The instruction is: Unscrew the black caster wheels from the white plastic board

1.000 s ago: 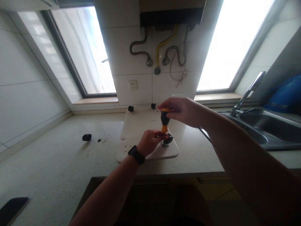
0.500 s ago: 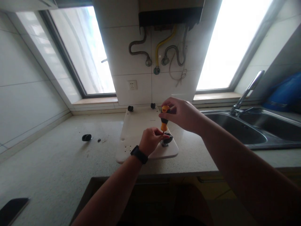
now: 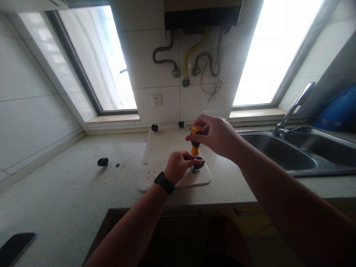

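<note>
In a kitchen, the right hand (image 3: 214, 135) is clamping a yellow-and-black screwdriver (image 3: 195, 144) nearly upright by a black caster wheel (image 3: 200, 165) on a white panel (image 3: 164, 148) — itself lying on the countertop (image 3: 83, 185) — while the left hand (image 3: 178, 165) is crowding the wheel, its exact grip hidden from me.

left hand (image 3: 179, 165): black wristwatch (image 3: 159, 178), black band (image 3: 168, 187) | right hand (image 3: 218, 135): bare
</note>
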The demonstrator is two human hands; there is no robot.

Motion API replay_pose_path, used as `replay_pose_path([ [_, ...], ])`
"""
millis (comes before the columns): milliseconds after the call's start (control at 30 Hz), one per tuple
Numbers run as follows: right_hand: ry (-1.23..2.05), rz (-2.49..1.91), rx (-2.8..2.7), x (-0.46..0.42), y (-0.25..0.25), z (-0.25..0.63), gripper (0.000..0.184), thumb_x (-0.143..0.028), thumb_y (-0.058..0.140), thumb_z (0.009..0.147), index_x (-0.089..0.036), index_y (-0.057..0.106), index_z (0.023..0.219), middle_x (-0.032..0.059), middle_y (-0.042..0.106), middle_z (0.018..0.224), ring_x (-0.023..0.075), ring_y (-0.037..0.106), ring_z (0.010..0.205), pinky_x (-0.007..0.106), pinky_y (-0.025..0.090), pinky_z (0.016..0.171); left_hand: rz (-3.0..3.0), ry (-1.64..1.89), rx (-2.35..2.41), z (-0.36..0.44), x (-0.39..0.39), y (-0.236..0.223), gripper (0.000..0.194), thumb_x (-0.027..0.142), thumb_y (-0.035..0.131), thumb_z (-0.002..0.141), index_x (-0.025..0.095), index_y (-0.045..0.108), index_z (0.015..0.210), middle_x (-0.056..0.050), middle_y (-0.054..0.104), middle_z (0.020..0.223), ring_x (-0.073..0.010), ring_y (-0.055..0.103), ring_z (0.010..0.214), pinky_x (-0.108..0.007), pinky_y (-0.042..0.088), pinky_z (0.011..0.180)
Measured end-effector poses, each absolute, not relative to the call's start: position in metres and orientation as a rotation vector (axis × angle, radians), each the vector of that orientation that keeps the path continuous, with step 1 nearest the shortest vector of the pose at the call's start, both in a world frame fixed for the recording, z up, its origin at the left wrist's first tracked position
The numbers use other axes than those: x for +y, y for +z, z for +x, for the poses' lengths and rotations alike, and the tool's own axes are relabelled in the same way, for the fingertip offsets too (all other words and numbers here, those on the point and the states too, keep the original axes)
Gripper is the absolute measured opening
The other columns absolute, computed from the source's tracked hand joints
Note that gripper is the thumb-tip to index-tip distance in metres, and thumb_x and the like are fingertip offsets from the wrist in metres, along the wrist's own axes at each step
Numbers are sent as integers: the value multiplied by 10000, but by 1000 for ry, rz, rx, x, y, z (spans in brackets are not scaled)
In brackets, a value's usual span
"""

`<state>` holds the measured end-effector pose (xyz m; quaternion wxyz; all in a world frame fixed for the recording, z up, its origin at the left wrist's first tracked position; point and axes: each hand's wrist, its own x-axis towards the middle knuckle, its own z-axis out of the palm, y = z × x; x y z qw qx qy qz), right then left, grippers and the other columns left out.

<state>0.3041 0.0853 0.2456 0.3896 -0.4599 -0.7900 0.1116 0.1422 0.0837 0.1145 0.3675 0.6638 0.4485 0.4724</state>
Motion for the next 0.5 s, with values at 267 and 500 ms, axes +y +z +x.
replay_pose_path([
  [267, 204, -1204, -1988, 86, 245, 305, 453, -551, 891, 703, -217, 652, 894, 0, 672, 778, 140, 549, 640, 315, 394, 595, 1710, 1208, 1110, 142, 84, 115, 326, 458, 899, 748, 162, 768, 787, -41, 771, 743, -178, 684, 689, -298, 478, 664],
  [500, 16, -1313, -1963, 83, 244, 301, 532, -579, 890, 699, -229, 498, 780, -18, 614, 713, 126, 478, 607, 316, 349, 589, 1730, 1164, 1061, 141, 82, 120, 278, 430, 875, 786, 170, 793, 838, -62, 799, 801, -191, 715, 736, -318, 518, 724],
])
